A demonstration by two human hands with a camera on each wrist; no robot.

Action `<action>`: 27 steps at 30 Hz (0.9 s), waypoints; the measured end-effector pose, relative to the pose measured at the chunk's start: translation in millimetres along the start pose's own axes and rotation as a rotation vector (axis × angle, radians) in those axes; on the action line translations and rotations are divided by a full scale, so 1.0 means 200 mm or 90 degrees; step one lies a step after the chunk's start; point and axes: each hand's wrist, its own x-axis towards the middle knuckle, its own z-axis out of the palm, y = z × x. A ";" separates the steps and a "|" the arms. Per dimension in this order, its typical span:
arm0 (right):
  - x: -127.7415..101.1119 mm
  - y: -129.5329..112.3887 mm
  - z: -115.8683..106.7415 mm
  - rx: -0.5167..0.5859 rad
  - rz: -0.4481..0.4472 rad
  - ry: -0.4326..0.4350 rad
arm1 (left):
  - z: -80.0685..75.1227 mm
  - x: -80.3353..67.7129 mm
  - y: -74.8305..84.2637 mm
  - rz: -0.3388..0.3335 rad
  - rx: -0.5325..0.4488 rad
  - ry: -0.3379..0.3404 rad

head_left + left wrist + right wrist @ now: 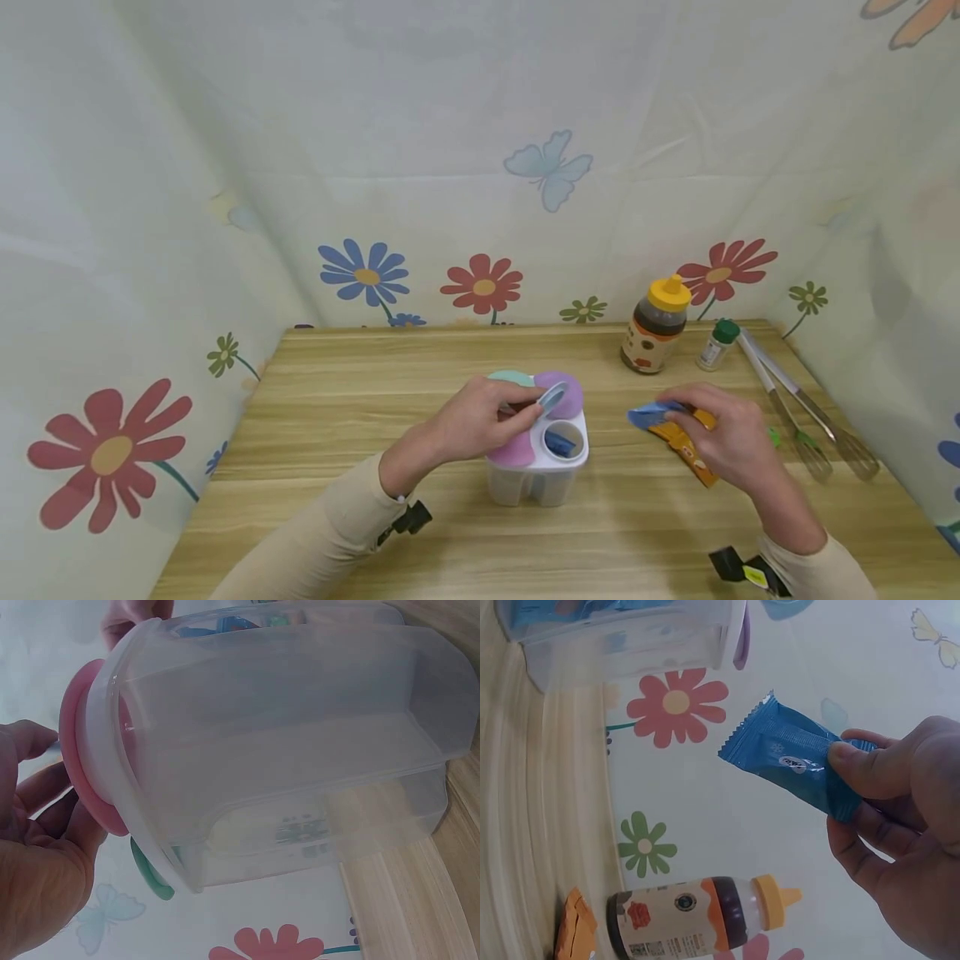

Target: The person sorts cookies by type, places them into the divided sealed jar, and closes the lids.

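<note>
Right grip: right hand (731, 446) pinches a blue packet (651, 413) between thumb and fingers, held above the table, just right of the box; the right wrist view shows the thumb clamped on the packet's end (795, 759).
Left grip: left hand (480, 417) holds a pale blue lid (552, 396) by the fingertips, lifted at a tilt over the box.
Box: clear plastic box (536, 475) with four round wells, mid-table, between the hands.
Done: one well, near right, is open and already has a blue packet (558, 443) inside.
Left: the held packet is not yet in; the pink (514, 450), purple (566, 392) and teal (510, 377) lids sit on the other wells.
Orange packet: orange packet (686, 450) lies on the table under the right hand.
Far right: honey bottle (656, 325), small green-capped jar (716, 343), tongs (780, 408) and a whisk (840, 437) on the table (315, 417).
</note>
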 end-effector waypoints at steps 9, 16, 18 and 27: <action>0.04 -0.04 0.00 0.034 -0.015 -0.001 | 0.00 0.00 0.00 0.006 -0.001 0.005; 0.07 -0.07 0.00 0.054 -0.024 0.006 | 0.00 0.00 0.00 0.008 -0.002 0.007; 0.08 -0.08 0.00 0.059 -0.024 0.008 | 0.00 0.00 0.00 0.011 0.000 0.009; 0.10 -0.15 0.01 0.127 -0.048 0.018 | 0.00 0.00 -0.01 0.021 -0.001 0.010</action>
